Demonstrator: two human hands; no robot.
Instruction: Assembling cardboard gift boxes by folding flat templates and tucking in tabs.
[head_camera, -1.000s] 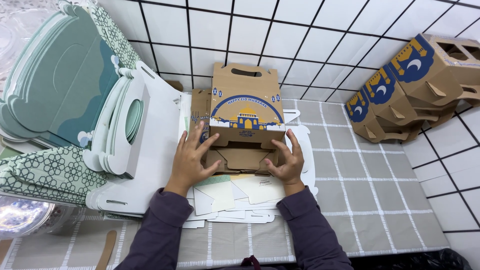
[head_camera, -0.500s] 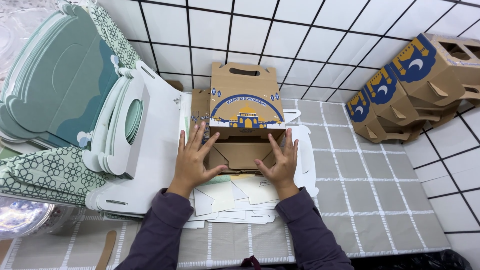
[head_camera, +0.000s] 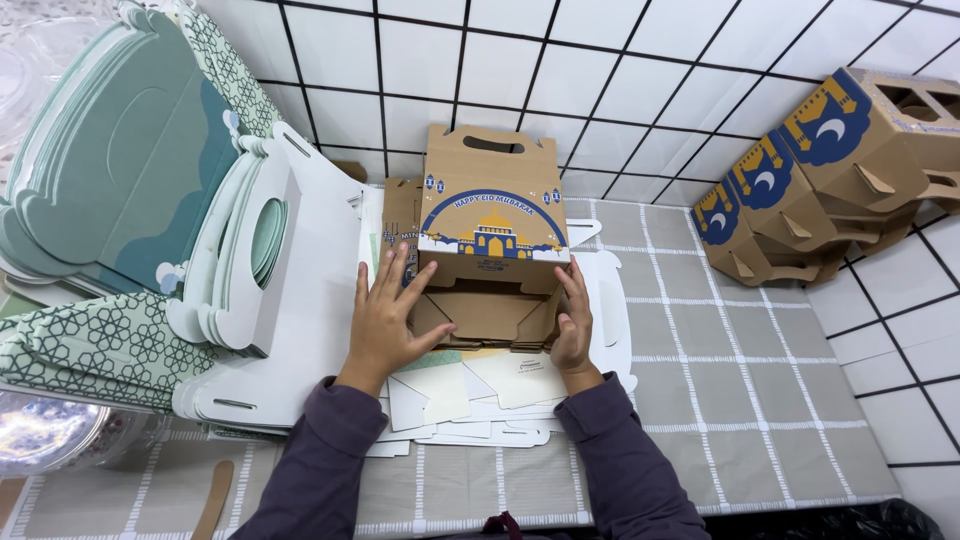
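grey checked tablecloth (head_camera: 740, 380) | flat white cutouts (head_camera: 300, 330) | finished brown boxes (head_camera: 820, 190)

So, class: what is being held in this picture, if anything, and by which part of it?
The brown cardboard carry box with the blue arch print, steadied between both hands: the left hand is pressed on its left bottom flap and the right hand on its right lower edge.

Finished brown boxes (head_camera: 830, 180) stacked right; teal-and-white flat cutouts (head_camera: 130, 190) piled left; glass dish (head_camera: 50, 430) lower left.
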